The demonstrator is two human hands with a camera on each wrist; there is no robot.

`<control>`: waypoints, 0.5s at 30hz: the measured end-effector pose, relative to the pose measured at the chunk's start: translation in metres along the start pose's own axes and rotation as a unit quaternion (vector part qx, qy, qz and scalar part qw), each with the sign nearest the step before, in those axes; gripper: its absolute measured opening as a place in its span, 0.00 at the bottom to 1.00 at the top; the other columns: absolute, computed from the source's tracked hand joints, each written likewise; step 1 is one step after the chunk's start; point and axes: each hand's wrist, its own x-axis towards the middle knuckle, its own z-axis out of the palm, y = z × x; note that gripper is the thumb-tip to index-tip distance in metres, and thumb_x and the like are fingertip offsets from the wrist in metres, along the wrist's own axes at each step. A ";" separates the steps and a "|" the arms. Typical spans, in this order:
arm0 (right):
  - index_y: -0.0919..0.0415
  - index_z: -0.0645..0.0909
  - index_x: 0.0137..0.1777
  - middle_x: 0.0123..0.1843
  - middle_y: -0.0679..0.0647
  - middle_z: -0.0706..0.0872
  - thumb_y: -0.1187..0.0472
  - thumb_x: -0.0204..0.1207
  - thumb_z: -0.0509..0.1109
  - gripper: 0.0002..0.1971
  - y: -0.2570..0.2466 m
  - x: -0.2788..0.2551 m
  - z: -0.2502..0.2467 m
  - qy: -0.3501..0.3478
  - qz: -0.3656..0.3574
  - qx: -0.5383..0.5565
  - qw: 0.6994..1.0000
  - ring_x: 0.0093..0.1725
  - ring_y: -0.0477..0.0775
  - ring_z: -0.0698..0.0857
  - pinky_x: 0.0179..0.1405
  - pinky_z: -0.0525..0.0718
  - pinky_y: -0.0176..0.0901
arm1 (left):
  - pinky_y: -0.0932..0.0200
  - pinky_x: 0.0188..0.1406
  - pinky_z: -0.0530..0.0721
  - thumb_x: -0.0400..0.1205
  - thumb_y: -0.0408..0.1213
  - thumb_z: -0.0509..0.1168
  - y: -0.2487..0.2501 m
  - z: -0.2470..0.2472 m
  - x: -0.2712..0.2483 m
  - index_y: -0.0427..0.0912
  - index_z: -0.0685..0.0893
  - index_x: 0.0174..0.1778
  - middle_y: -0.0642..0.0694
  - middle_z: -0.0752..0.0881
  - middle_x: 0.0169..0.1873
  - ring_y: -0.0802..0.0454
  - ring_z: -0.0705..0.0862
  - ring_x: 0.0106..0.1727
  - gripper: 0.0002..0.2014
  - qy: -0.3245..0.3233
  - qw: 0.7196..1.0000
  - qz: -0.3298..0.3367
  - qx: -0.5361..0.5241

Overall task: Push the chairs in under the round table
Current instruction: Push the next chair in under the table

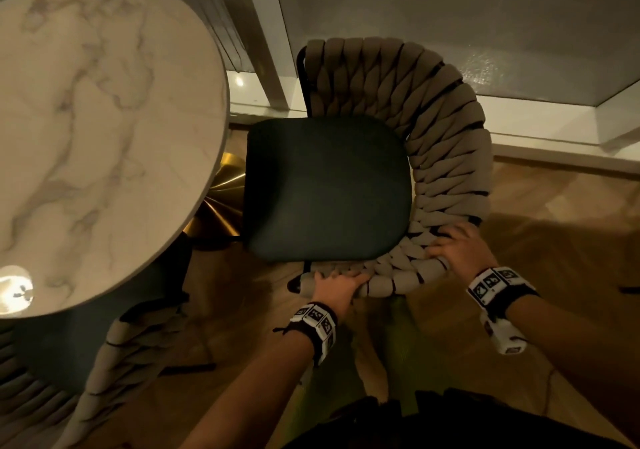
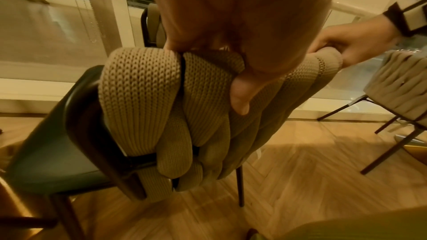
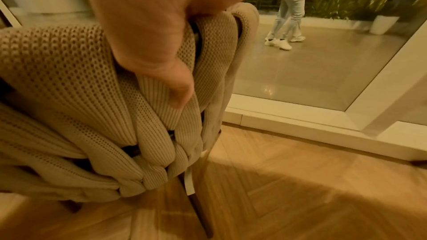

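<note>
A chair with a dark green seat (image 1: 329,189) and a beige woven backrest (image 1: 446,144) stands right of the round marble table (image 1: 104,130), its seat outside the tabletop edge. My left hand (image 1: 337,284) grips the top rim of the backrest near its end, thumb down the outer side (image 2: 240,96). My right hand (image 1: 457,246) grips the same rim further round the curve, thumb on the weave (image 3: 180,87). A second chair of the same kind (image 1: 114,351) sits tucked under the table at the lower left.
The table's gold pedestal base (image 1: 221,203) is close to the seat's left edge. A white window frame (image 1: 519,130) and glass run behind the chair. Another woven chair (image 2: 397,87) stands to the right. Outside the glass a person (image 3: 291,6) walks past. The floor is herringbone wood.
</note>
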 end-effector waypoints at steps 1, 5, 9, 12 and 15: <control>0.37 0.77 0.65 0.71 0.42 0.80 0.54 0.72 0.72 0.21 -0.004 0.001 -0.003 0.003 -0.003 0.004 1.000 0.75 0.55 0.67 0.75 0.54 0.56 | 0.22 0.71 0.61 0.82 0.39 0.64 -0.004 -0.002 -0.001 0.59 0.62 0.78 0.47 0.72 0.77 0.38 0.71 0.74 0.30 0.004 1.000 -0.005 0.003; 0.38 0.77 0.66 0.71 0.42 0.80 0.55 0.72 0.72 0.22 -0.017 0.012 -0.015 0.006 -0.007 0.020 1.000 0.75 0.54 0.67 0.76 0.53 0.55 | 0.21 0.72 0.60 0.81 0.34 0.64 -0.023 -0.014 -0.006 0.59 0.63 0.78 0.49 0.71 0.77 0.40 0.69 0.76 0.31 0.026 0.999 -0.016 0.023; 0.39 0.77 0.66 0.68 0.42 0.81 0.55 0.71 0.73 0.23 -0.027 0.025 -0.027 0.012 -0.014 0.019 1.000 0.72 0.53 0.70 0.75 0.56 0.55 | 0.21 0.71 0.60 0.81 0.32 0.62 -0.044 -0.026 -0.007 0.59 0.62 0.79 0.50 0.68 0.79 0.41 0.67 0.77 0.32 0.025 0.999 -0.015 0.035; 0.37 0.79 0.63 0.64 0.42 0.84 0.53 0.70 0.73 0.21 -0.035 0.034 -0.032 0.024 -0.013 0.027 0.999 0.69 0.52 0.73 0.72 0.58 0.54 | 0.20 0.70 0.60 0.80 0.29 0.62 -0.058 -0.031 -0.006 0.60 0.63 0.78 0.50 0.69 0.78 0.40 0.67 0.77 0.33 0.026 0.999 -0.015 0.042; 0.37 0.79 0.60 0.62 0.41 0.84 0.52 0.70 0.72 0.18 -0.044 0.041 -0.037 0.033 -0.011 0.030 0.999 0.67 0.52 0.73 0.71 0.60 0.55 | 0.22 0.69 0.63 0.80 0.29 0.62 -0.071 -0.035 -0.007 0.61 0.64 0.77 0.51 0.70 0.77 0.41 0.68 0.76 0.33 0.036 0.998 -0.013 0.046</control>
